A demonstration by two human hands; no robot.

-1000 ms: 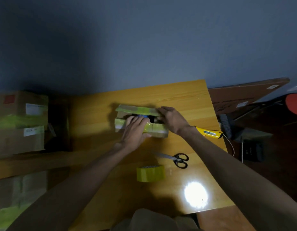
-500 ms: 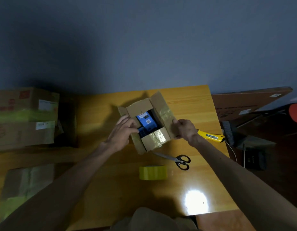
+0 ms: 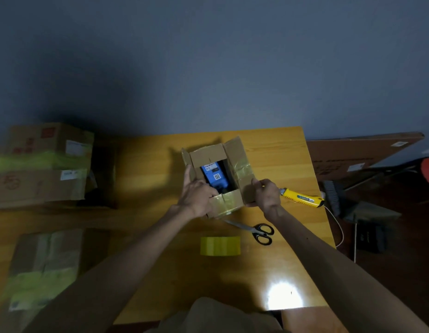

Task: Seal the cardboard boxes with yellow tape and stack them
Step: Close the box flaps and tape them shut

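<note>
A small cardboard box (image 3: 240,169) stands on the wooden table (image 3: 146,188) with its flaps up, old tape on them, and a blue packet (image 3: 213,175) inside. My left hand (image 3: 196,195) grips the box's left wall near the front corner. The right front corner of the box is gripped by my right hand (image 3: 267,197). A roll of yellow tape (image 3: 220,246) lies on the table just in front of the box, touched by neither hand.
Black-handled scissors (image 3: 254,230) lie right of the tape roll. A yellow utility knife (image 3: 301,197) lies near the table's right edge. Taped boxes (image 3: 40,164) are stacked at the far left, and another taped box (image 3: 42,263) sits at the near left. Clutter stands beyond the right edge.
The box was lying low with its flaps folded under my hands; it now stands with flaps open, turned slightly, and both hands have shifted to its front corners.
</note>
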